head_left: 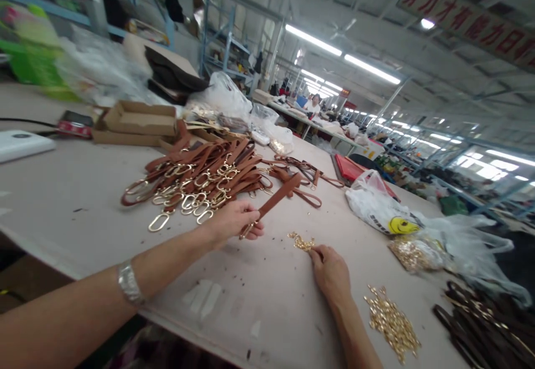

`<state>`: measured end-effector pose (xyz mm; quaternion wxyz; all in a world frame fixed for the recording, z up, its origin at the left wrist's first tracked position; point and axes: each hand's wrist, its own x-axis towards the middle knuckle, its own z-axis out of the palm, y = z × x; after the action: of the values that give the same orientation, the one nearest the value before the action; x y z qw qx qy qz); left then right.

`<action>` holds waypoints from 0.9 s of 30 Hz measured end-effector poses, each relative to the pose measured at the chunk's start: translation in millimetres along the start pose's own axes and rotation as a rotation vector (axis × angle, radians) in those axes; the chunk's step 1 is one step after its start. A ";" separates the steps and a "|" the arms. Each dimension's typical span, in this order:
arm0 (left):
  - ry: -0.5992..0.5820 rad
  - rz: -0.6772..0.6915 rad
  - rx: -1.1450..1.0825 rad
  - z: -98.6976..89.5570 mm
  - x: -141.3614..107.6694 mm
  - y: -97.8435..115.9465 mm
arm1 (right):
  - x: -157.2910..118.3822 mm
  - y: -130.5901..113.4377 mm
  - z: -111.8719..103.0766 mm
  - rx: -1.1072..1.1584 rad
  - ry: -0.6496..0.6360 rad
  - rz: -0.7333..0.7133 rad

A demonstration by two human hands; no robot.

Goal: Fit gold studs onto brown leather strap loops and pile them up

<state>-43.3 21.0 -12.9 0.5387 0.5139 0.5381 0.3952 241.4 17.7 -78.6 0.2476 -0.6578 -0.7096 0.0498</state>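
My left hand (240,221) is closed around the metal end of a brown leather strap (279,195), which points up and to the right from my fingers. A gold-coloured ring or clasp shows below the thumb. With fingertips pinched together, my right hand (331,268) touches the edge of a small pile of gold-coloured metal pieces (301,242); what it pinches, if anything, is hidden. Behind my left hand lies a heap of brown leather straps (209,168) with gold oval rings and clips. A larger pile of small gold pieces (393,324) lies right of my right forearm.
Dark brown straps (485,319) lie at the lower right. Plastic bags, one with a yellow smiley (403,224), stand along the right side. At the left back are a cardboard box (140,118) and a white device (25,145). A person (312,106) is at a far table.
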 end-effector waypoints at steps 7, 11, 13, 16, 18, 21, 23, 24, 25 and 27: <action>-0.100 -0.051 -0.382 8.2 -59.3 -24.3 | -14.9 -5.5 -15.8 0.149 0.014 0.080; -0.117 -0.094 -0.446 18.3 -77.0 -34.3 | -41.6 -19.2 -23.6 0.435 -0.023 0.177; -0.114 -0.118 -0.473 25.2 -83.9 -37.4 | -57.0 -30.3 -22.6 0.715 -0.034 0.235; -0.071 -0.149 -0.513 35.2 -92.3 -41.2 | -77.1 -46.7 -15.6 0.991 -0.048 0.313; -0.033 -0.152 -0.498 40.0 -96.6 -43.8 | -87.7 -55.3 -9.5 1.102 -0.081 0.384; -0.064 -0.076 -0.370 44.0 -101.5 -48.2 | -100.9 -66.0 -1.8 1.220 -0.141 0.460; -0.092 0.035 -0.249 45.4 -104.4 -51.9 | -108.7 -73.0 1.3 1.227 -0.167 0.439; -0.069 0.091 -0.171 46.0 -105.9 -54.0 | -112.3 -76.6 2.2 1.225 -0.171 0.417; -0.019 0.143 -0.079 46.7 -107.5 -56.3 | -115.6 -80.2 2.9 1.229 -0.171 0.396; 0.084 0.224 0.134 48.0 -111.4 -61.0 | -121.2 -86.6 3.4 1.249 -0.162 0.370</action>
<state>-15.8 -103.9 -58.5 0.4327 0.5886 0.5245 0.4373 162.7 -108.8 -81.9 0.5161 -0.4957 -0.4386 0.5437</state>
